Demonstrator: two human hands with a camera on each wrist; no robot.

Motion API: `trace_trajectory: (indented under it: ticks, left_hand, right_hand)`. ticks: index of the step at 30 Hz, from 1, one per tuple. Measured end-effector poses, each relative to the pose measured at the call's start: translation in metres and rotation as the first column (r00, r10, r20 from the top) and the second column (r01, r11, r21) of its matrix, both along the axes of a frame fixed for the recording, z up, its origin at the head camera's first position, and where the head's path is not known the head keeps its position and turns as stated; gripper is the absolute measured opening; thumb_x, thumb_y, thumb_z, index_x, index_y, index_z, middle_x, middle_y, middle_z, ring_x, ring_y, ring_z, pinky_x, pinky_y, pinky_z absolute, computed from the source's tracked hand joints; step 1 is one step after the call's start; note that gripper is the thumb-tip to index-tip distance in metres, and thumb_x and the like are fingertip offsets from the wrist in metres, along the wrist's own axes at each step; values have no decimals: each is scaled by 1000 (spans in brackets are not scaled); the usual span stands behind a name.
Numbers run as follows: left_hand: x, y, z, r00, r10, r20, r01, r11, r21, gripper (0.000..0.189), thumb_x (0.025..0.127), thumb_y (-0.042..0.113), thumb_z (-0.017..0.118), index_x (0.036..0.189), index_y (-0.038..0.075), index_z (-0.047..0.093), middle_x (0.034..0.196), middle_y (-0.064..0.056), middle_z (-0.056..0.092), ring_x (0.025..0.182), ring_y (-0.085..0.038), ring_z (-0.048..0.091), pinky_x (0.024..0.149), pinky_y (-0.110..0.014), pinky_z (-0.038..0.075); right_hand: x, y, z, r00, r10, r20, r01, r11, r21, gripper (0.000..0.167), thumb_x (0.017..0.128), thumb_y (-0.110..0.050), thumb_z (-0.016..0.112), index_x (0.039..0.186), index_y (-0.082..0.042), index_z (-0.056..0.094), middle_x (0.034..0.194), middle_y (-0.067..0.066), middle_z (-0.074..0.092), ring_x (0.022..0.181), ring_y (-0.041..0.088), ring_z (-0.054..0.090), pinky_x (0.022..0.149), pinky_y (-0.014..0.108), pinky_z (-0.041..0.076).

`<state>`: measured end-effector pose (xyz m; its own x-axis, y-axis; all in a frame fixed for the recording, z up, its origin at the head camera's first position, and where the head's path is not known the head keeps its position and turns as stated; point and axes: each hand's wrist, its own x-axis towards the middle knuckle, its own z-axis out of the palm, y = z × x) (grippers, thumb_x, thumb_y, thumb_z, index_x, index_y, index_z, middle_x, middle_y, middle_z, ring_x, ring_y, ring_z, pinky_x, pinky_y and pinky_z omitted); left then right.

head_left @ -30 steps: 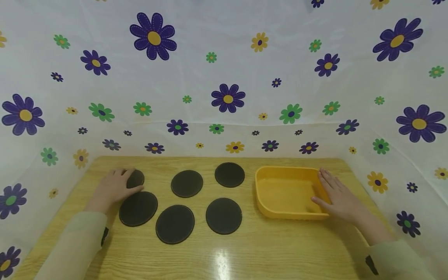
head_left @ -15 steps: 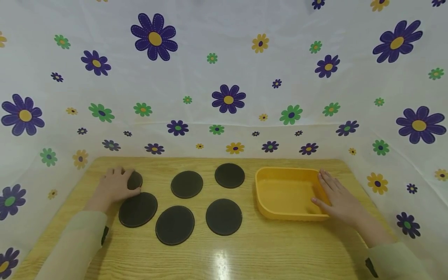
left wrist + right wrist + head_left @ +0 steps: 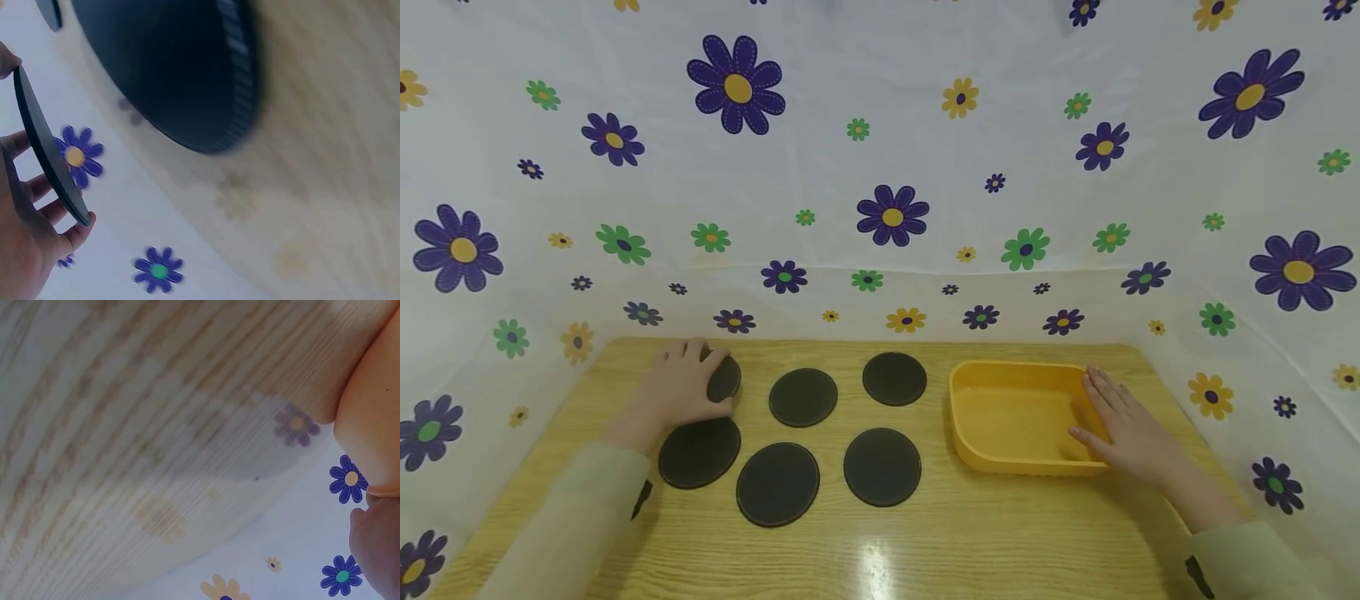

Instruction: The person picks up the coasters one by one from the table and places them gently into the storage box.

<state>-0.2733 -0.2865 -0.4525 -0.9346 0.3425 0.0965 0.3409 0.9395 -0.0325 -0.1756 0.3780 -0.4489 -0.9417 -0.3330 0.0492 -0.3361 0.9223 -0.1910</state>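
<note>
Evidently our left hand clamps its fingers round a black disc by the edge, likely its easiest hold, toward the worktop's far left; our right hand, fingers straight, rests on the yellow tray at its right side, perhaps steadying it.

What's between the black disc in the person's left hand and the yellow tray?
Two flat black discs lie on the table roughly between the held disc and the yellow tray; nothing visible rises above them.
</note>
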Motion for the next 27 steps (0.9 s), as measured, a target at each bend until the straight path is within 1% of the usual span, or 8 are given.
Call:
trace_trajectory:
  ticks: [2,5,8,12,16,19,23,27]
  left_hand:
    - [0,12,5,1000,-29,-12,29,1000,3,89,77,55,75,149,5,56,142,-31,49,133,-56,46,105,-75,41]
    - [-2,30,10,997,-72,-33,71,997,-5,89,78,55,73,150,7,56,144,-30,50,134,-54,46,105,-75,42]
    - [-4,48,14,991,-120,-55,120,993,-5,87,77,55,73,150,10,57,143,-29,52,133,-53,47,104,-74,43]
    - [-6,70,19,983,-168,-78,169,986,2,86,76,54,74,150,13,57,142,-27,52,133,-51,48,104,-71,44]
    - [-8,93,27,976,-201,-78,203,979,11,85,76,56,72,150,16,57,143,-24,51,133,-48,48,105,-68,44]
    - [-9,111,32,968,-239,-74,241,970,29,84,77,55,73,150,17,57,144,-24,51,134,-47,48,106,-67,43]
    - [-11,137,34,958,-279,-68,281,959,21,82,79,54,74,151,18,56,145,-22,51,135,-45,48,107,-66,43]
    - [-11,164,36,948,-312,-63,313,950,12,83,79,55,76,151,21,55,147,-21,50,136,-43,47,107,-63,43]
  right_hand:
    - [0,0,0,1000,-1,0,1,1000,-1,89,109,-46,51,165,11,11,176,29,2,167,33,-10,122,18,-23]
    - [1,0,0,1000,-2,-3,2,1000,-1,89,110,-46,50,165,11,11,176,28,1,166,29,-15,122,19,-23]
    - [1,0,-1,1000,5,-24,-5,1000,6,88,110,-45,51,165,12,13,176,28,2,166,23,-17,123,19,-22]
    - [1,0,-2,999,15,-45,-14,1000,12,87,109,-45,51,164,12,15,175,29,5,164,18,-20,124,20,-21]
    - [0,-1,0,999,11,-38,-11,1000,2,88,109,-45,51,164,12,15,175,30,7,166,26,-14,126,23,-20]
    - [0,-2,2,1000,4,-27,-4,1000,-6,88,109,-45,52,164,13,15,174,32,9,167,36,-4,127,27,-19]
    - [0,-2,3,1000,-2,-11,2,1000,-7,88,109,-46,51,164,13,15,174,32,8,166,39,-2,128,28,-18]
    - [0,-3,3,1000,-3,-10,3,1000,-3,89,109,-46,51,163,14,16,174,32,8,167,37,-3,128,29,-18]
